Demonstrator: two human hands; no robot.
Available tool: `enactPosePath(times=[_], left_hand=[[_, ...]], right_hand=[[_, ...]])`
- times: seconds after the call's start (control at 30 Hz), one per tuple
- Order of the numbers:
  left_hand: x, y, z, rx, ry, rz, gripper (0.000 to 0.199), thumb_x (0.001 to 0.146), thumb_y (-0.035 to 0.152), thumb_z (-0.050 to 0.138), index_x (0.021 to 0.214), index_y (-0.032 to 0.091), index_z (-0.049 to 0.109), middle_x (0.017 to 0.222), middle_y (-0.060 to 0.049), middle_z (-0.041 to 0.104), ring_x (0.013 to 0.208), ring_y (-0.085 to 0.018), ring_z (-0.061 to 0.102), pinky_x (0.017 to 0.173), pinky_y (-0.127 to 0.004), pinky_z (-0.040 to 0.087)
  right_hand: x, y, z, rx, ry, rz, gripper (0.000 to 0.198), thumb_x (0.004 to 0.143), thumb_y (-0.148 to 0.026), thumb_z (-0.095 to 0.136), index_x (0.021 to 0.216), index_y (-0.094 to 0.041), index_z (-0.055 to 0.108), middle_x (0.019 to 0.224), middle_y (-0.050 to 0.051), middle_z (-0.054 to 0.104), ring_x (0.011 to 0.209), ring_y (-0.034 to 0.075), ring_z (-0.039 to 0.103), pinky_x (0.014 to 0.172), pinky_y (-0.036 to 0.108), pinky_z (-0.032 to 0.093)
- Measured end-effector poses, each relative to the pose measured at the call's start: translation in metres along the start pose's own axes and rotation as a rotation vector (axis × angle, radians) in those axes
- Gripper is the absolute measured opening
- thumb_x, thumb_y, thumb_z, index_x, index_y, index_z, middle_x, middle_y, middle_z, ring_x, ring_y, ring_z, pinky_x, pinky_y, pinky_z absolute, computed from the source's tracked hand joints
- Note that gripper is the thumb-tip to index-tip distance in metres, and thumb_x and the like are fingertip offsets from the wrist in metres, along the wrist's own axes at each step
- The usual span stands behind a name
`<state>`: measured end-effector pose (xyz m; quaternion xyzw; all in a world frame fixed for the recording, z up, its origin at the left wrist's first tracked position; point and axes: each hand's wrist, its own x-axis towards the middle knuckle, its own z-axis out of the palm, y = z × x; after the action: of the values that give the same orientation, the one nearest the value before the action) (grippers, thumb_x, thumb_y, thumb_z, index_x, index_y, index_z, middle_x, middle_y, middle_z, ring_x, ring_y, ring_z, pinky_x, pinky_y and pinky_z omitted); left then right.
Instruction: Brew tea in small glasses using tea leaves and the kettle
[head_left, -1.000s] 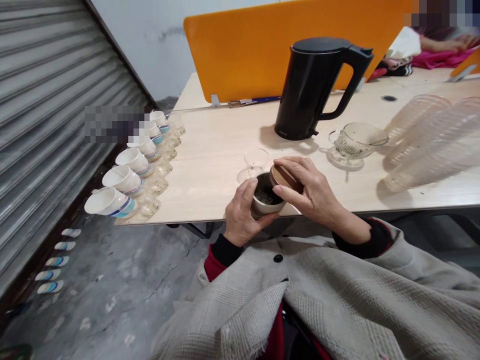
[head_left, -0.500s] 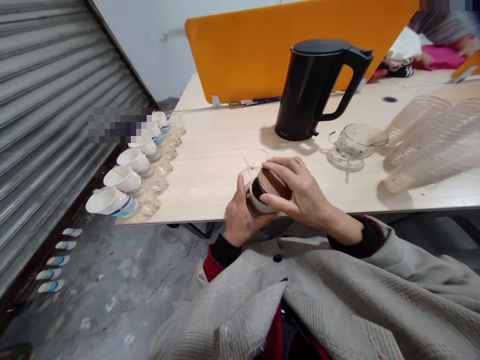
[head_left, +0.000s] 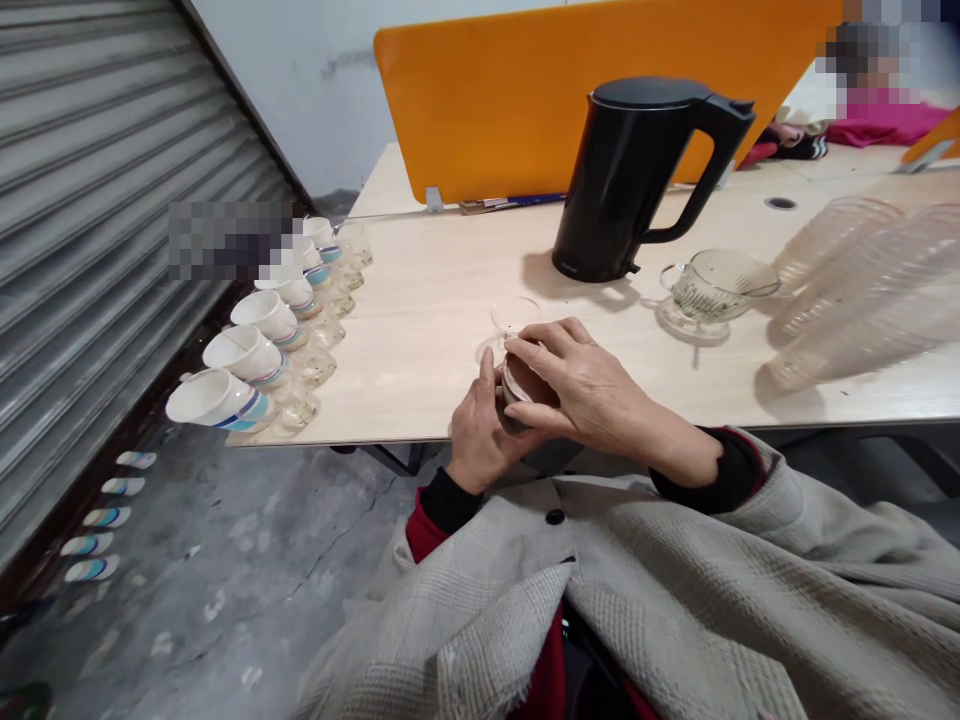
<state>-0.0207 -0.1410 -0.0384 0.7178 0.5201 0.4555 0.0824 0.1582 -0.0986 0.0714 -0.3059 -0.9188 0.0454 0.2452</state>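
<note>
Close to the table's front edge, my left hand (head_left: 482,425) is wrapped around a small jar whose body is mostly hidden by my fingers. My right hand (head_left: 581,385) grips the jar's round brown lid (head_left: 527,382) from above, thumb and fingers on its rim. The lid sits over the jar's mouth; whether it is fully seated I cannot tell. Just beyond my hands stands a small clear cup (head_left: 514,315), partly covered by them. A black electric kettle (head_left: 619,190) stands farther back, with a clear glass cup with a handle (head_left: 709,290) to its right.
Along the table's left edge run paper cups (head_left: 244,355) and small clear cups (head_left: 311,365) in rows. Stacks of clear plastic cups (head_left: 847,300) lie at the right. An orange divider (head_left: 480,110) rises behind the kettle. Another person (head_left: 862,70) is at the far right back.
My right hand has moved slightly left and brought the tilted brown lid down over the jar's dark opening, which no longer shows. My left hand stays around the jar.
</note>
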Motion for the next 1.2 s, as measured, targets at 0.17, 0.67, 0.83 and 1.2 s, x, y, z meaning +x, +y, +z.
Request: enactPosePath(times=[0.17,0.67,0.83,1.2], left_hand=[[-0.001,0.0,0.002,0.012,0.028,0.004,0.121,0.08,0.08,0.074,0.17,0.029,0.011,0.145,-0.018,0.066,0.122,-0.037,0.073,0.094,-0.051,0.065],[-0.001,0.0,-0.008,-0.132,-0.045,0.005,0.128,0.078,0.077,0.078,0.172,0.029,0.006,0.152,-0.021,0.061,0.127,-0.037,0.069,0.096,-0.051,0.063],[0.001,0.004,-0.016,-0.248,-0.046,0.007,0.119,0.079,0.07,0.082,0.171,0.032,0.017,0.153,-0.019,0.062,0.129,-0.033,0.067,0.093,-0.044,0.063],[0.0,0.002,-0.012,-0.192,-0.068,0.035,0.072,0.095,0.05,0.075,0.158,0.027,0.046,0.133,-0.011,0.073,0.12,-0.027,0.069,0.099,-0.047,0.064]], right_hand=[[0.004,-0.002,0.0,-0.039,-0.053,-0.039,0.055,0.098,-0.058,0.064,0.138,-0.019,0.063,0.129,0.018,0.064,0.116,0.037,0.052,0.103,0.059,0.055],[-0.033,0.021,0.005,0.211,0.071,0.065,0.089,0.089,-0.056,0.079,0.165,-0.034,0.038,0.152,0.018,0.052,0.139,0.04,0.055,0.112,0.064,0.053],[-0.036,0.045,-0.028,0.062,0.192,0.198,0.079,0.088,-0.049,0.081,0.158,-0.034,0.048,0.148,0.015,0.056,0.136,0.042,0.058,0.113,0.067,0.051],[0.079,0.146,-0.024,0.032,0.341,0.279,0.076,0.081,-0.044,0.083,0.149,-0.025,0.058,0.144,0.016,0.058,0.14,0.044,0.051,0.121,0.068,0.039]])
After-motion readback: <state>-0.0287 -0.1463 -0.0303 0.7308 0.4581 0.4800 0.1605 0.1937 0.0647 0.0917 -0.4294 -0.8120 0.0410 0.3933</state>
